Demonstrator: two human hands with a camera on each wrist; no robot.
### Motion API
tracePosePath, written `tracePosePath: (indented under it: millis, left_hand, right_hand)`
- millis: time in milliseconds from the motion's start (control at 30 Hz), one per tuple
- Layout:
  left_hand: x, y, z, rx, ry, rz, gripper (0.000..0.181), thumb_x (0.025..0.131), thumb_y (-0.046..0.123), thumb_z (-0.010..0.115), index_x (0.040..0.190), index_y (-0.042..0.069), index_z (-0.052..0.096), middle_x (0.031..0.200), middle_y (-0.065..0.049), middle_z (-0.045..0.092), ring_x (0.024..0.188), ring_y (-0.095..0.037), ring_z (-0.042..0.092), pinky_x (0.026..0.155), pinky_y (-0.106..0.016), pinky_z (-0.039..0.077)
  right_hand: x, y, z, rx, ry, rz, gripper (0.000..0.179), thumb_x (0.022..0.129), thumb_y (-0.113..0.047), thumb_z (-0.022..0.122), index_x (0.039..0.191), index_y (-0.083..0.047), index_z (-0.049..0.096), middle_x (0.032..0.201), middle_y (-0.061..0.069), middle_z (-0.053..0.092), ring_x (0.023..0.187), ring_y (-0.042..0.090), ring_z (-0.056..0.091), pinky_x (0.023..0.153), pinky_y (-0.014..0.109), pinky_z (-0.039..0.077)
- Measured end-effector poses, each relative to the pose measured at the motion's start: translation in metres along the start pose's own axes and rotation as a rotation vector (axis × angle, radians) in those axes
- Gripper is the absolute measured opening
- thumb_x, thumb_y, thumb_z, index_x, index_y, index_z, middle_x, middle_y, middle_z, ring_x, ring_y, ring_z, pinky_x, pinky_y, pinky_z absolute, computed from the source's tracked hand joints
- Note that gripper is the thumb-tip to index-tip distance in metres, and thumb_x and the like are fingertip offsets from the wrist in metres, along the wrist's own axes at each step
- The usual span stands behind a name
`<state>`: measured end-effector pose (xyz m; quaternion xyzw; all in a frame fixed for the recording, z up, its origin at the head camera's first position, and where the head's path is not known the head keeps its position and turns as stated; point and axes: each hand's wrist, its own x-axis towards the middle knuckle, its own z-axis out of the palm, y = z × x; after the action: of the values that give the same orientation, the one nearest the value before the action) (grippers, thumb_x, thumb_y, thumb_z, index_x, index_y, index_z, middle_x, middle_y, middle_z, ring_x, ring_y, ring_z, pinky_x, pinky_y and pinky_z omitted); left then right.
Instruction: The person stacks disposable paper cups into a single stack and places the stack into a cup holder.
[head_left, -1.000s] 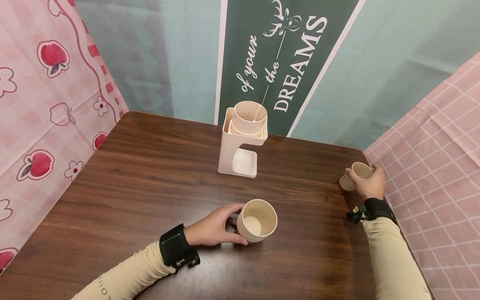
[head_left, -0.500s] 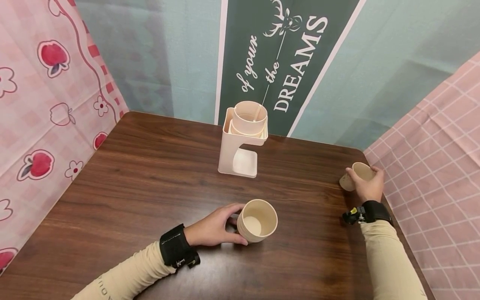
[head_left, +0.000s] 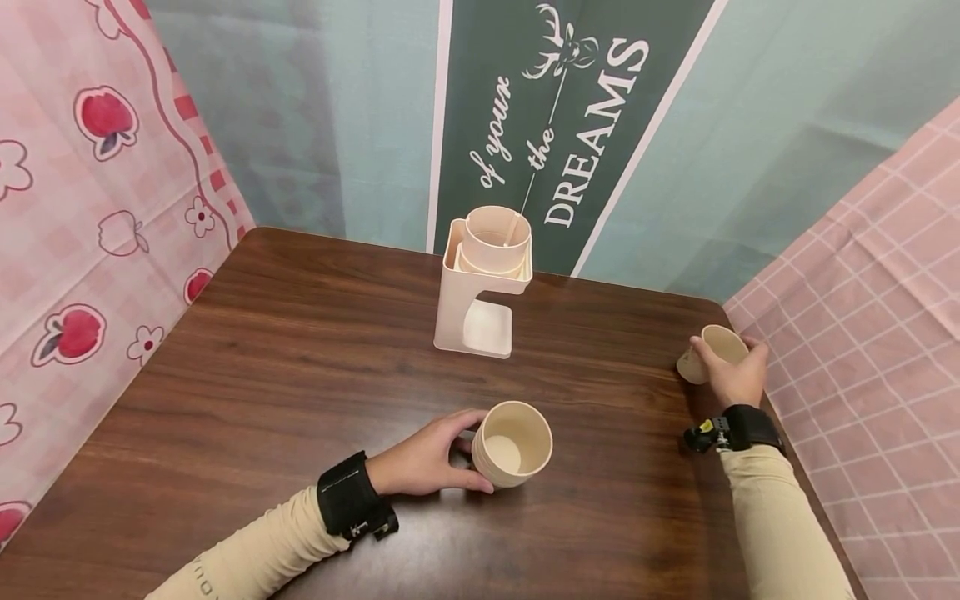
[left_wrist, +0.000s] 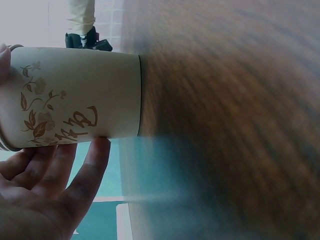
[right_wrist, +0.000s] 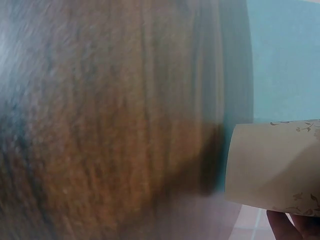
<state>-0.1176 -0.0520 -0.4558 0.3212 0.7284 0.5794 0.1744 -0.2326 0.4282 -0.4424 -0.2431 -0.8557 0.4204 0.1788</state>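
Observation:
My left hand (head_left: 427,454) holds a beige paper cup (head_left: 534,433) upright on the brown table, its thumb and fingers curved around the side. Ridges below the rim suggest nested cups, but how many is hidden. In the left wrist view the cup (left_wrist: 80,95) shows brown flowers and lettering. Far to the right, my right hand (head_left: 742,379) grips another beige paper cup (head_left: 692,367), thumb on the near side. Part of that cup (right_wrist: 265,167) fills the lower right of the right wrist view; whether its base touches the table I cannot tell.
At the back of the wooden table (head_left: 322,342) stands a pale C-shaped stand (head_left: 453,308) with a round container (head_left: 483,250) on top and a thin stick inside it. A pink checked cloth (head_left: 862,375) borders the right edge, close to my right hand.
My right wrist has shifted slightly left while its hand keeps hold of the cup. The left hand and its cup stay in place; the head view has tilted a little.

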Motion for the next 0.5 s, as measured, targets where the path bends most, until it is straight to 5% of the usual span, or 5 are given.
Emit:
tracePosePath:
  millis: [300, 500]
  left_hand:
    - [0.001, 0.000, 0.001, -0.013, 0.001, 0.023, 0.075, 0.081, 0.016, 0.089, 0.143, 0.003, 0.050, 0.138, -0.011, 0.057, 0.112, -0.016, 0.066, 0.099, -0.030, 0.053]
    - [0.001, -0.001, 0.002, -0.016, 0.002, 0.025, 0.075, 0.081, 0.016, 0.089, 0.144, 0.003, 0.050, 0.138, -0.011, 0.057, 0.112, -0.016, 0.066, 0.100, -0.030, 0.053]
  right_hand:
    - [-0.010, -0.017, -0.005, 0.028, -0.026, -0.029, 0.094, 0.088, -0.050, 0.075, 0.156, -0.007, 0.026, 0.154, 0.020, 0.035, 0.136, 0.037, 0.040, 0.111, 0.052, 0.037]
    - [-0.014, -0.029, -0.007, 0.037, -0.010, -0.054, 0.088, 0.089, -0.045, 0.075, 0.155, -0.007, 0.032, 0.151, 0.018, 0.039, 0.131, 0.031, 0.043, 0.105, 0.039, 0.041]
